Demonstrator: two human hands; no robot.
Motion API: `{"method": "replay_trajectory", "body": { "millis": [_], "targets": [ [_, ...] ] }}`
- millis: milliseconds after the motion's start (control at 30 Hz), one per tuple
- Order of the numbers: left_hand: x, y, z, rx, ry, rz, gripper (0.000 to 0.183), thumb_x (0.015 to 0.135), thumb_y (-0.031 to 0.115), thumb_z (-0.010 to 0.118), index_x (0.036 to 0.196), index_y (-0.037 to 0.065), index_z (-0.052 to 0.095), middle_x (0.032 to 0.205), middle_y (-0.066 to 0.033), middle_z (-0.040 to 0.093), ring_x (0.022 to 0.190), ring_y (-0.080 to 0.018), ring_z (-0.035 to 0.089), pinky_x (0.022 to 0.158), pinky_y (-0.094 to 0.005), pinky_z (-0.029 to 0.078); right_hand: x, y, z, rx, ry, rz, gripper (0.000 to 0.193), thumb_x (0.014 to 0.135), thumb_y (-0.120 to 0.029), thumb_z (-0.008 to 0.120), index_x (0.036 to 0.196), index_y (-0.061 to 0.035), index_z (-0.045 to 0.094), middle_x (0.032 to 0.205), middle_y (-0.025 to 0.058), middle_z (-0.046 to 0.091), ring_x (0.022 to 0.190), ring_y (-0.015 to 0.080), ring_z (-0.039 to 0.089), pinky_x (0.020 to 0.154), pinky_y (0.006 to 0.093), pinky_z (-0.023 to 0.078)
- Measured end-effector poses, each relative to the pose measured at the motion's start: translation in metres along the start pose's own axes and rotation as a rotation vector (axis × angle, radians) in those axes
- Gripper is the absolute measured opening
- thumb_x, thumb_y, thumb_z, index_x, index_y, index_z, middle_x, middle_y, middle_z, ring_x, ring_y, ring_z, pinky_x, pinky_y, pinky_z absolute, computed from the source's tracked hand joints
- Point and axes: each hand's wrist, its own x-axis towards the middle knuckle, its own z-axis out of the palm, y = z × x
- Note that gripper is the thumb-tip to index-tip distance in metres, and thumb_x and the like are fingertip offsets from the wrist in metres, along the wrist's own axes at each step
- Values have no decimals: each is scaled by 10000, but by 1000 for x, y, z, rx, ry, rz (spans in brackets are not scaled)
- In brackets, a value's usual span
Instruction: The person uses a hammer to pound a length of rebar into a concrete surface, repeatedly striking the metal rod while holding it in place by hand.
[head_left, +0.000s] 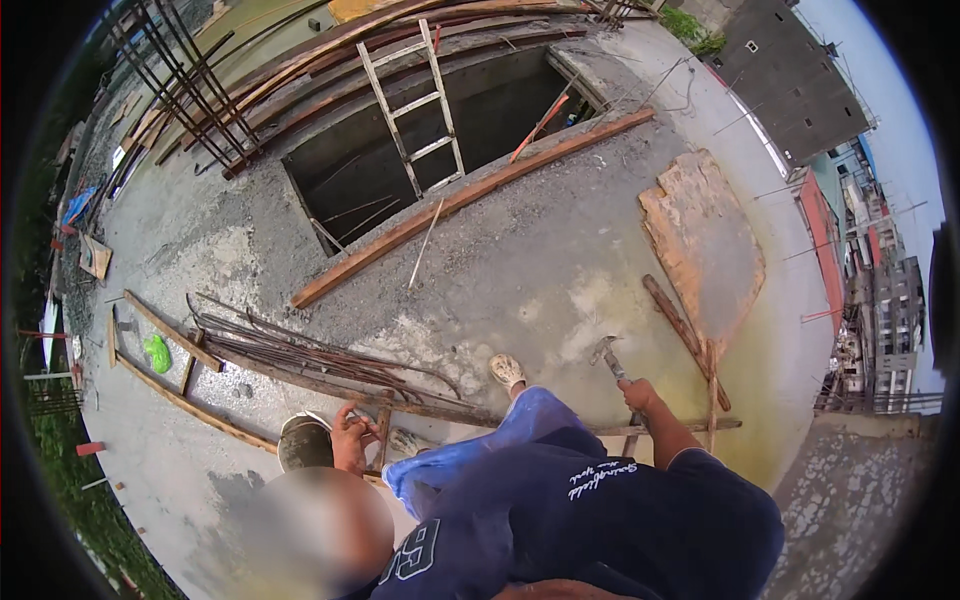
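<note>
My right hand (640, 394) is closed around the handle of a hammer (606, 352), whose metal head points away from me over the wet concrete. On the left, my left hand (352, 438) has its fingers curled together, and whatever may be in them is too small to make out. Right beside that hand stands a round bucket (305, 443) with a dark inside. A long narrow timber (450, 410) runs across in front of me, between my two hands, with short crosspieces by each. Part of my left forearm is blurred.
Several thin steel bars (320, 360) lie beyond the timber. Further off, a rectangular floor opening (350, 170) holds a ladder (412, 105), with a reddish beam (470, 208) along its near edge. A worn plywood sheet (705, 240) lies at right; upright rebar (185, 85) stands far left.
</note>
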Motion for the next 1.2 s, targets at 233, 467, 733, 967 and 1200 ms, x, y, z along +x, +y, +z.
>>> {"method": "replay_trajectory", "body": {
  "millis": [233,467,733,967,1200],
  "targets": [
    [23,58,119,462,-190,42,428,898,41,529,1323,7,498,850,-69,631,663,-166,641,573,-324,567,-48,116,22,-46,-96,227,575,909,-526,593,703,5,671,597,116,630,539,226,624,543,426,490],
    [34,46,211,377,-45,91,424,918,36,499,1340,-2,482,865,-84,634,664,-187,651,573,-337,575,-66,160,-1,-332,-416,226,617,922,-574,547,580,-65,621,579,68,601,554,195,574,578,397,450],
    [91,-14,310,764,-157,34,317,907,113,476,1190,14,578,836,-91,635,563,-144,546,514,-288,480,-83,220,15,261,-197,112,538,929,-454,608,548,-74,585,528,63,563,423,197,497,447,374,390],
    [186,-64,341,1807,-382,514,300,918,250,523,936,4,694,869,-201,682,715,-317,671,669,-408,545,-43,230,-9,748,-35,315,484,916,-391,608,618,-10,596,538,74,565,459,213,571,472,392,437],
    [225,-103,424,2219,-425,396,354,917,273,492,950,-23,684,1066,-306,664,1025,-487,633,893,-518,520,20,213,-104,514,108,182,374,925,-345,596,802,6,641,610,99,620,496,228,614,483,386,483]
  ]
}}
